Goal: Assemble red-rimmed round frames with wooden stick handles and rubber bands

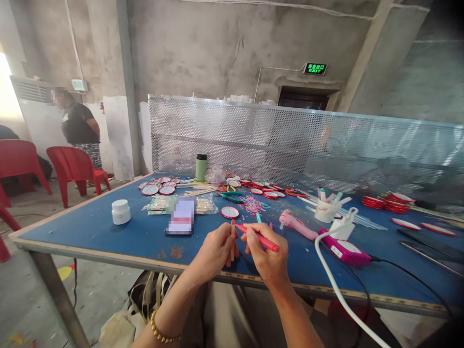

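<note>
My left hand (pixel 216 250) is closed around a thin wooden stick (pixel 232 240), held upright over the near edge of the blue table (pixel 108 232). My right hand (pixel 266 253) grips a red pen (pixel 258 238) like a writing tool, its tip pointing left at the top of the stick. The two hands almost touch. A gold bead bracelet (pixel 161 331) sits on my left wrist. Just beyond the hands lies a small round red-rimmed mirror (pixel 229 212).
A white jar (pixel 121 211), green flask (pixel 200 167), bagged sticks (pixel 159 205), many red-rimmed discs (pixel 158 187), pink glue gun (pixel 295 224), cup of pens (pixel 326 208) and pink power strip (pixel 344 250) with white cable (pixel 335 285) lie about. Perforated metal screen (pixel 290 140) behind. A person (pixel 78 128) stands by red chairs (pixel 74 166).
</note>
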Action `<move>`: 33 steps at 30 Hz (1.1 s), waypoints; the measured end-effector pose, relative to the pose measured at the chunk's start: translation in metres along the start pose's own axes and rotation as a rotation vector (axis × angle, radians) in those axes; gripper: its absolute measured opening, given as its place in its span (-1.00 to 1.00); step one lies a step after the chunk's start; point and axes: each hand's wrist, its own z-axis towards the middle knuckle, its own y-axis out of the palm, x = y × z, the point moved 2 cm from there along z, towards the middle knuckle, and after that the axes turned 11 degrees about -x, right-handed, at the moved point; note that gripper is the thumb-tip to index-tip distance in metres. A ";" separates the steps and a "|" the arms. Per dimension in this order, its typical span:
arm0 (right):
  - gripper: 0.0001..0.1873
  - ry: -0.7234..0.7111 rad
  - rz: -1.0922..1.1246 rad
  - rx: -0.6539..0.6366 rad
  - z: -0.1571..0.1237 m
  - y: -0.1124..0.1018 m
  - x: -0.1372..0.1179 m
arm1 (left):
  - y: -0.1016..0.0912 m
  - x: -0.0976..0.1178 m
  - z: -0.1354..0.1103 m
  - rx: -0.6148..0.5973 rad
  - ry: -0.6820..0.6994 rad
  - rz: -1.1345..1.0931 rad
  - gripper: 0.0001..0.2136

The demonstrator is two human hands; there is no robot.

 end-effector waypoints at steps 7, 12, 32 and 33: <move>-0.80 -0.017 0.007 -0.030 0.001 0.000 -0.001 | 0.000 0.001 0.000 0.011 -0.007 0.007 -0.84; -0.79 -0.015 0.009 -0.025 0.001 0.001 -0.001 | -0.001 -0.002 0.000 0.005 0.007 0.022 -0.85; -0.79 -0.017 0.003 -0.030 0.001 0.000 -0.002 | 0.000 0.002 -0.001 0.015 -0.002 0.001 -0.82; -0.79 -0.019 0.001 -0.030 0.001 0.000 -0.003 | 0.000 0.003 -0.001 0.015 -0.003 0.005 -0.82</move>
